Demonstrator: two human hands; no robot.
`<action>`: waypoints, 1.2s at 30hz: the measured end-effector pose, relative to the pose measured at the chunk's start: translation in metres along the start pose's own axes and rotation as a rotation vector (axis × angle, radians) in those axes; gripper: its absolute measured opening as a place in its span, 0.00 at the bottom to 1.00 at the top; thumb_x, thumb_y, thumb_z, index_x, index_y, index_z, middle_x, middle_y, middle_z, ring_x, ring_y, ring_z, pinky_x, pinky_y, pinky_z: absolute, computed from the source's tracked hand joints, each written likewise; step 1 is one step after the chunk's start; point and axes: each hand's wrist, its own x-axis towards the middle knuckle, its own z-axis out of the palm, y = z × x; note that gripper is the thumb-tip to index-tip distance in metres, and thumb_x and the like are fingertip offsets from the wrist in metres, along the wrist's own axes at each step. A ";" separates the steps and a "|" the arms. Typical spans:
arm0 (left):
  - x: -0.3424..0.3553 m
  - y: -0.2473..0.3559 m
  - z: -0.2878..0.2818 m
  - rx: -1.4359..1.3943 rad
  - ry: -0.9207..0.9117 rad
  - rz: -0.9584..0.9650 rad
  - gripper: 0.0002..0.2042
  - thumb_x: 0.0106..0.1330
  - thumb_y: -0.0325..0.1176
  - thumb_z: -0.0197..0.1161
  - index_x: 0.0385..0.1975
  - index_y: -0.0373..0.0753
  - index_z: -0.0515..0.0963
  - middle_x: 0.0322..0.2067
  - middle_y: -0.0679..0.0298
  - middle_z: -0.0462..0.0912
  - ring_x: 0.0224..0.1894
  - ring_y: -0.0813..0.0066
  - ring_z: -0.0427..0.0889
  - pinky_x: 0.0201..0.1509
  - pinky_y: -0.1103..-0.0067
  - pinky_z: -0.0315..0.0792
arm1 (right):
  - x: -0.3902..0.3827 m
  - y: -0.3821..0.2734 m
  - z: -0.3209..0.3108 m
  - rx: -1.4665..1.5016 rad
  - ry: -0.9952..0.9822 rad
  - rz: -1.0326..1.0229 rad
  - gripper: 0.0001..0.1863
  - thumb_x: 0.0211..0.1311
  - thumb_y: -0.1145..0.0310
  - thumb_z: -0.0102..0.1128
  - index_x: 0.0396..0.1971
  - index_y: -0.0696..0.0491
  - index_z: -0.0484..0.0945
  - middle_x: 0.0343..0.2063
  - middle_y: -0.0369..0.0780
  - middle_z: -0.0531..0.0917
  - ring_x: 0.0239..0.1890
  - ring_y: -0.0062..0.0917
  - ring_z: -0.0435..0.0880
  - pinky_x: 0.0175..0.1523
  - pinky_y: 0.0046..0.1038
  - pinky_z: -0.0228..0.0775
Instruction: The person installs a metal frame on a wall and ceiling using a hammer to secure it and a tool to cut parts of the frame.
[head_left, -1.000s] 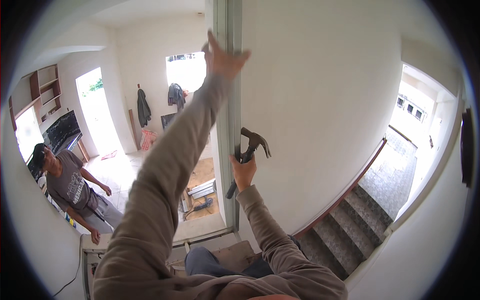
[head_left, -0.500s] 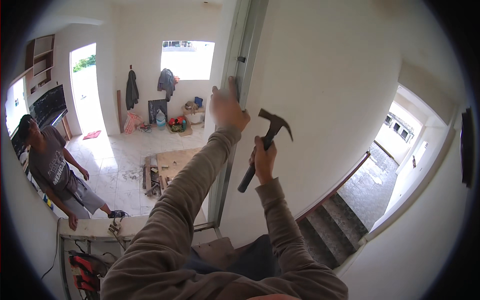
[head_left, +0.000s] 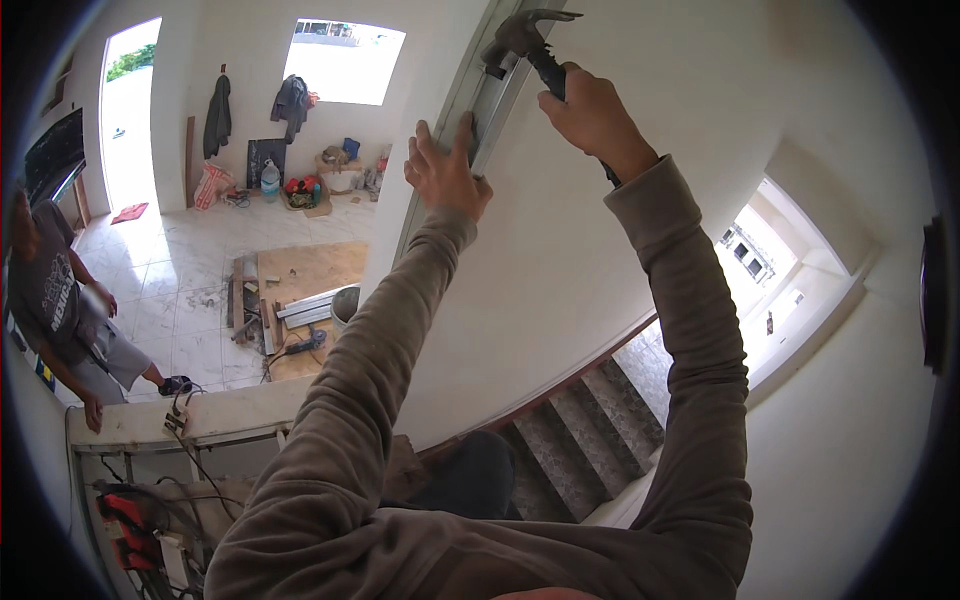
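My right hand (head_left: pixel 600 115) is wrapped round the dark handle of a claw hammer (head_left: pixel 522 33), raised to the upper part of a grey metal frame (head_left: pixel 455 115) along the wall's edge. The hammer's striking face is at or very near a small dark peg (head_left: pixel 495 71) jutting from that frame; whether they touch I cannot tell. Lower down, my left hand (head_left: pixel 447 175) lies against the frame with its fingers spread and nothing held.
Stairs (head_left: pixel 575 450) descend at lower right. A co-worker (head_left: pixel 60 300) stands at left, one hand on a ledge (head_left: pixel 250 405) with a cord over it. Below it lies a red-and-black tool (head_left: pixel 130 530). An angle grinder (head_left: pixel 305 342) and metal strips (head_left: pixel 315 308) lie on a board.
My right hand has swung the hammer up and right, bringing its head to the peg. My left hand stays on the frame. The view has shifted, and the co-worker appears farther left.
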 end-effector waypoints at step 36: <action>0.001 -0.011 0.002 -0.053 0.028 -0.022 0.40 0.44 0.26 0.71 0.62 0.50 0.65 0.69 0.45 0.50 0.72 0.35 0.50 0.70 0.44 0.48 | -0.021 -0.013 -0.016 0.481 0.137 0.337 0.06 0.57 0.72 0.57 0.28 0.60 0.74 0.19 0.42 0.79 0.18 0.29 0.80 0.27 0.35 0.74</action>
